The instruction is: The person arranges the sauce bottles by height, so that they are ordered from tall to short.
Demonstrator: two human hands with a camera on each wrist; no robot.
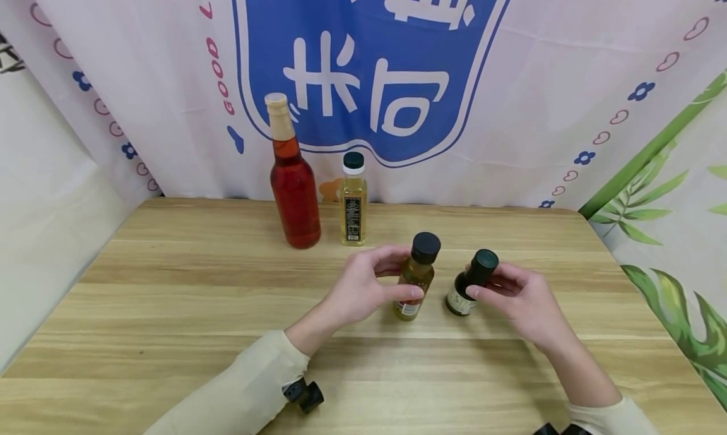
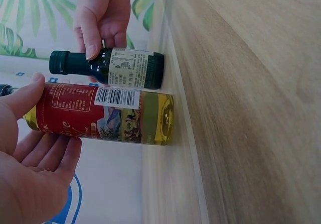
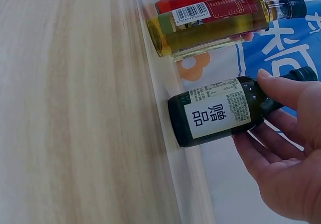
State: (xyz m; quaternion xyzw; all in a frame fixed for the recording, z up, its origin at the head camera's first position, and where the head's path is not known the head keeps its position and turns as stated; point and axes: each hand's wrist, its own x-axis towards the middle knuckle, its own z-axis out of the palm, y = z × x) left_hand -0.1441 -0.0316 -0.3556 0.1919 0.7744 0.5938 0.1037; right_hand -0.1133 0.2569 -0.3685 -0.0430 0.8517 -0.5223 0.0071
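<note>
My left hand [image 1: 363, 286] has its thumb and fingers around an olive oil bottle [image 2: 155, 118] with a black cap, a red label and a barcode. Beside it, my right hand [image 1: 525, 305] pinches a small dark green bottle [image 3: 215, 111] by the neck, thumb on the near side. The green bottle has a dark green cap and a pale printed label. Both bottles are nearly upright, with their bases close over the tabletop and a narrow gap between them in the head view.
Toward the back of the wooden table [image 1: 199, 309] stand a tall red bottle [image 1: 296, 201] with a cream-coloured neck and a slim bottle of yellow oil [image 1: 354, 201] with a green cap. A white printed curtain [image 1: 511, 119] hangs right behind the table.
</note>
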